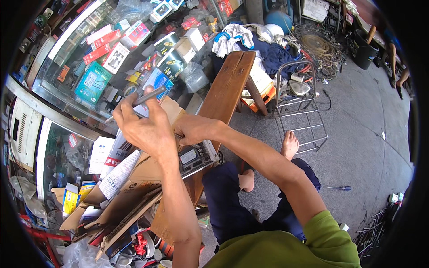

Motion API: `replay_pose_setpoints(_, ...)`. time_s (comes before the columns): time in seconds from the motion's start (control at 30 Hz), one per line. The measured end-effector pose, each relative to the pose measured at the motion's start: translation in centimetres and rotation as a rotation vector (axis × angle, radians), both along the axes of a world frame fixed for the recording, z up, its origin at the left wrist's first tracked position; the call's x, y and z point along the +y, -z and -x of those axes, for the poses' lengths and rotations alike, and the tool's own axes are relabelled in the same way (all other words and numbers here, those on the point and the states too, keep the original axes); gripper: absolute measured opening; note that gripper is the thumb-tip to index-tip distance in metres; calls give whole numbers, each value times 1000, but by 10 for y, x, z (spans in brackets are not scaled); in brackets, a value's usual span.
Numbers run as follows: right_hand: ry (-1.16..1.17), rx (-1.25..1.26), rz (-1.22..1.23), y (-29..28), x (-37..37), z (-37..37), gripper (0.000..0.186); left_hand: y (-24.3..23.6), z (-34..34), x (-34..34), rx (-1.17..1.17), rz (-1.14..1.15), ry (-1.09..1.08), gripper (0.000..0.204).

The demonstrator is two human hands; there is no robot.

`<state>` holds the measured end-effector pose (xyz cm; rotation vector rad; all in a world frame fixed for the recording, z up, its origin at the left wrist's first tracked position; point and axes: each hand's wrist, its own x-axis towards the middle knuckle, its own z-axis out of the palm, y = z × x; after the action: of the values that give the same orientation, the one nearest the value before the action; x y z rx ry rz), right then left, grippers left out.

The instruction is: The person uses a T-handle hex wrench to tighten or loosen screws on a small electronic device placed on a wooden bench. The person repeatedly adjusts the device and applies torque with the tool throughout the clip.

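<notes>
My left hand is raised in front of the glass case, its fingers closed on a slim grey metal rod-shaped tool. The rod slants up to the right, and a thin end sticks out at the hand's left. Just to the right, my right hand has its fingers curled inward at the upper edge of a metal-cased device. Whatever those fingers grip is hidden. A pale label and dark parts show on the device, which rests by the wooden bench. Brown cardboard lies against it on the left.
The glass display case holds several small boxes. Clothes are heaped beyond the bench. A metal folding frame lies on the floor at the right, with a screwdriver nearer me. Another person's limbs show at the far right.
</notes>
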<state>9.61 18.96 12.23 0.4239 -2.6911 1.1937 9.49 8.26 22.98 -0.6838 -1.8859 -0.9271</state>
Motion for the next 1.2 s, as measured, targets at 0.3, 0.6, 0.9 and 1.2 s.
replay_pose_setpoints(0.3, 6, -17, -37, 5, -2, 3, 18, -4, 7, -14, -122, -102, 512, 40)
replay_pose_setpoints(0.6, -70, -176, -64, 11, -3, 2, 22, 4, 69, -48, -1137, -545, 1793, 87)
replay_pose_setpoints(0.9, -24, -256, -41, 0, -8, 4, 17, 43, 18, -15, -540, -489, 591, 51)
replay_pose_setpoints(1.2, -71, -470, 52, 7, 2, 7, 29, 43, 57, -13, -1020, -696, 1384, 38)
